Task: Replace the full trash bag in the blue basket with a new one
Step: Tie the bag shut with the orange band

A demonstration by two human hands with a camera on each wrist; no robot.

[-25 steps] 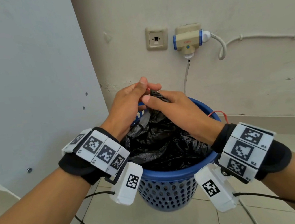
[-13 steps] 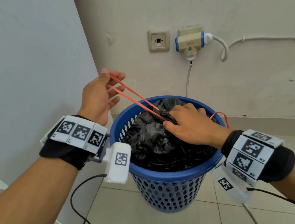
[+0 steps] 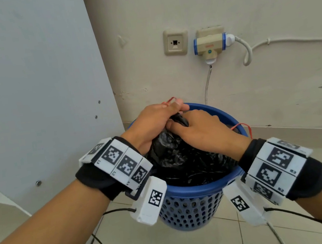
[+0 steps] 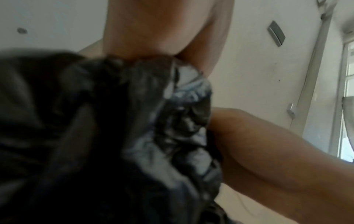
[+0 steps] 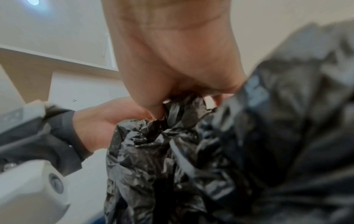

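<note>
Tying off the full bag point(image 3: 182, 160), still sitting in the basket point(image 3: 191, 210) on the floor, by the wall. My left hand point(image 3: 152, 125) is clenched on the gathered neck, with a red band point(image 3: 168, 100) looped at its fingertips, over the basket's far rim. My right hand point(image 3: 200, 128) pinches the same twisted neck just beside it; the wrist views show both thumbs pressed into the bunched plastic.

Doing it well, my call: keep the right pinch low and tight on the neck so the twist does not loosen, and let the left wrap the band around above that pinch. Keep the band taut but don't overstretch it, as it could snap or slip off the fingers. Thin crinkly plastic, likely tears if yanked. Make sure every edge of the mouth is inside the bunch before wrapping.

Containers: the basket is blue, perforated and upright, and the bag fills it up to the rim. What's inside the bag is hidden. A second red band point(image 3: 241, 127) hangs at the basket's right rim. No new bag visible in any view.
</note>
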